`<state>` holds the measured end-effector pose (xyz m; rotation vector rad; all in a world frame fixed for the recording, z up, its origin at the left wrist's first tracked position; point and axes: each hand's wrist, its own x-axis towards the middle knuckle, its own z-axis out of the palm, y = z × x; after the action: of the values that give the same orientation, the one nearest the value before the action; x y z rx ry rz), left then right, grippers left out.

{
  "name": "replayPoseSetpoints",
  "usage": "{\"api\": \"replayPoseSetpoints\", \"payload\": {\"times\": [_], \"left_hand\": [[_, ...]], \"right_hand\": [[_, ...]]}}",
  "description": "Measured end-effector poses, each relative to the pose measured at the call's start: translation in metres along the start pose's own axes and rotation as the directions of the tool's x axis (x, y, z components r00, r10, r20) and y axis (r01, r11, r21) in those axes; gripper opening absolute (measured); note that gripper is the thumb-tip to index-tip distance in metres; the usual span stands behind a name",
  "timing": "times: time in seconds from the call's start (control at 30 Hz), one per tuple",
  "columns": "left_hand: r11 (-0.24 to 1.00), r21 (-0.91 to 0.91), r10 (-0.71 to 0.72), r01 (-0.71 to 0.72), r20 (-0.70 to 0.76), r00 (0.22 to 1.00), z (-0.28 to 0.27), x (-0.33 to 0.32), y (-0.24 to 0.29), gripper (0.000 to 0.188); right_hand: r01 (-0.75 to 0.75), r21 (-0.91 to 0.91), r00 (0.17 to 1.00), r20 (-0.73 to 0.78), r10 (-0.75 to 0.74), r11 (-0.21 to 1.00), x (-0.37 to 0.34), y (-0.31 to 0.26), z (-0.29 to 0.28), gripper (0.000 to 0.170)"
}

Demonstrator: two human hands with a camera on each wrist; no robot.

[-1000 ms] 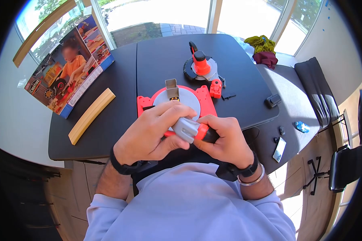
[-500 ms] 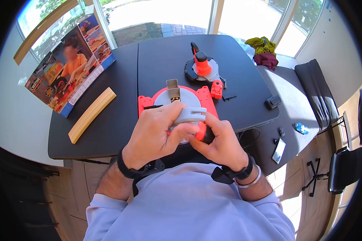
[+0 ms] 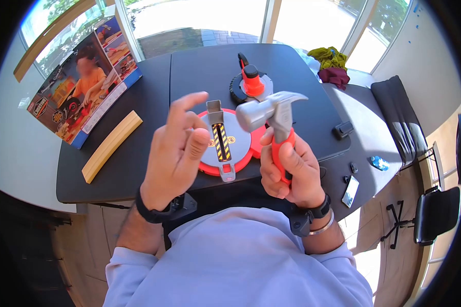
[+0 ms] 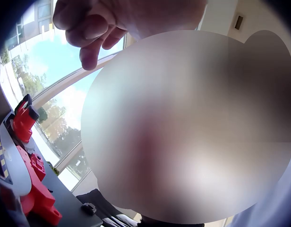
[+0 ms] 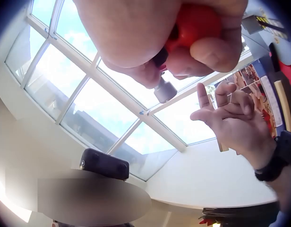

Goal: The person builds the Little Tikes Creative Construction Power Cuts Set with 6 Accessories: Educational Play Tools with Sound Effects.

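A toy claw hammer with a grey head and a red handle stands upright in my right hand, whose fingers and thumb wrap the handle. Its head tops the fist, with the claw to the right. My left hand is raised apart from it, palm turned inward, fingers partly spread and loosely bent, holding nothing. In the right wrist view the red handle shows within the grip. Beyond both hands lies a round toy saw base, grey with a red rim and a striped slot. The left hand overlaps its left side.
A red and black toy saw unit sits farther back on the dark table. To the left are a curved wooden strip and a large printed box. A bench on the right carries a phone and a blue packet.
The left hand has let go of the hammer and drawn away to the left, its fingers opening. The right hand now holds the hammer alone, upright, with its head turned sideways.
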<state>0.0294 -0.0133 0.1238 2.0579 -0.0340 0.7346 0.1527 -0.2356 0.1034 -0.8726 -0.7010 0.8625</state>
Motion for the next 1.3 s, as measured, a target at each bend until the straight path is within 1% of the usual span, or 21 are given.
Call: {"api": "replayPoseSetpoints", "payload": {"times": [0.07,0.23,0.33,0.4,0.43,0.47,0.5,0.53,0.6,0.63,0.73,0.77,0.8,0.87,1.0,1.07,1.13,1.17,1.2,1.27,1.3], "left_hand": [[0.999,-0.03,-0.012,0.009,-0.086,0.996,0.002,0.0,-0.001,0.076],[1.0,-0.011,-0.026,0.025,-0.048,0.998,-0.004,0.002,-0.006,0.069],[0.992,0.125,-0.023,0.024,-0.01,1.0,-0.007,0.004,-0.002,0.053],[0.975,0.221,0.016,-0.012,-0.015,1.0,-0.009,0.006,-0.002,0.034],[0.974,0.224,0.013,-0.009,-0.018,1.0,-0.009,0.008,-0.003,0.034],[0.967,0.254,0.034,-0.021,-0.046,0.998,-0.009,0.009,-0.005,0.03],[0.958,0.284,0.055,-0.033,-0.072,0.996,-0.01,0.01,-0.007,0.027],[0.957,0.287,0.052,-0.028,-0.075,0.996,-0.012,0.01,-0.009,0.027],[0.966,0.259,0.028,-0.003,-0.092,0.995,-0.017,0.01,-0.012,0.023],[0.965,0.263,0.027,-0.002,-0.094,0.995,-0.019,0.011,-0.012,0.023],[0.962,0.271,0.02,0.011,-0.111,0.994,-0.024,0.011,-0.01,0.017],[0.965,0.262,0.017,0.015,-0.118,0.993,-0.025,0.011,-0.012,0.017],[0.967,0.253,0.015,0.017,-0.125,0.992,-0.026,0.012,-0.014,0.017],[0.963,0.268,0.0,0.033,-0.122,0.992,-0.026,0.01,-0.012,0.017],[0.957,0.289,0.019,0.018,-0.124,0.992,-0.026,0.012,-0.011,0.017],[0.963,0.267,0.009,0.024,-0.121,0.993,-0.023,0.01,-0.014,0.016],[0.968,0.251,0.007,0.022,-0.113,0.994,-0.023,0.011,-0.013,0.016],[0.968,0.25,-0.001,0.026,-0.097,0.995,-0.023,0.011,-0.012,0.016],[0.968,0.247,-0.013,0.034,-0.083,0.996,-0.023,0.01,-0.012,0.016],[0.966,0.254,-0.034,0.054,-0.084,0.996,-0.023,0.009,-0.013,0.017],[0.962,0.265,-0.043,0.063,-0.083,0.996,-0.023,0.011,-0.014,0.019]], "right_hand": [[0.066,0.154,0.995,0.067,-0.077,0.986,0.0,-0.002,-0.004,0.039],[0.057,0.239,0.994,0.081,-0.078,0.969,0.001,-0.003,-0.012,0.039],[0.045,0.263,0.994,0.083,-0.069,0.964,0.0,-0.002,-0.014,0.037],[0.211,0.046,0.977,0.016,-0.212,0.976,0.001,0.0,-0.014,0.033],[0.209,0.049,0.978,0.019,-0.21,0.977,0.002,0.002,-0.017,0.033],[0.296,-0.379,0.947,-0.008,-0.323,0.877,0.005,0.004,-0.022,0.036],[0.305,-0.735,0.902,0.019,-0.432,0.606,0.007,0.007,-0.025,0.041],[0.307,-0.732,0.903,0.022,-0.429,0.608,0.01,0.008,-0.026,0.041],[0.227,-0.935,0.825,0.035,-0.565,0.273,0.017,0.013,-0.025,0.05],[0.268,-0.921,0.756,0.019,-0.654,0.283,0.02,0.022,-0.029,0.051],[0.258,-0.943,0.708,0.035,-0.705,0.212,0.021,0.025,-0.035,0.05],[0.189,-0.963,0.797,0.035,-0.602,0.194,0.023,0.017,-0.034,0.051],[0.193,-0.962,0.799,0.039,-0.6,0.194,0.022,0.011,-0.032,0.051],[0.002,-0.987,0.941,-0.052,-0.333,0.159,0.02,0.006,-0.03,0.052],[0.063,-0.95,0.813,-0.13,-0.568,0.307,0.019,0.004,-0.024,0.057],[0.026,-0.959,0.84,-0.132,-0.527,0.282,0.017,-0.003,-0.026,0.052],[-0.086,-0.972,0.934,-0.155,-0.323,0.219,0.016,-0.002,-0.037,0.04],[-0.019,-0.972,0.886,-0.125,-0.446,0.235,0.02,0.003,-0.043,0.029],[-0.019,-0.972,0.888,-0.123,-0.444,0.233,0.019,-0.001,-0.048,0.029],[-0.302,-0.922,0.798,-0.383,-0.465,0.242,0.02,-0.02,-0.045,0.025],[-0.373,-0.909,0.768,-0.415,-0.489,0.185,0.021,-0.025,-0.049,0.028]]}}
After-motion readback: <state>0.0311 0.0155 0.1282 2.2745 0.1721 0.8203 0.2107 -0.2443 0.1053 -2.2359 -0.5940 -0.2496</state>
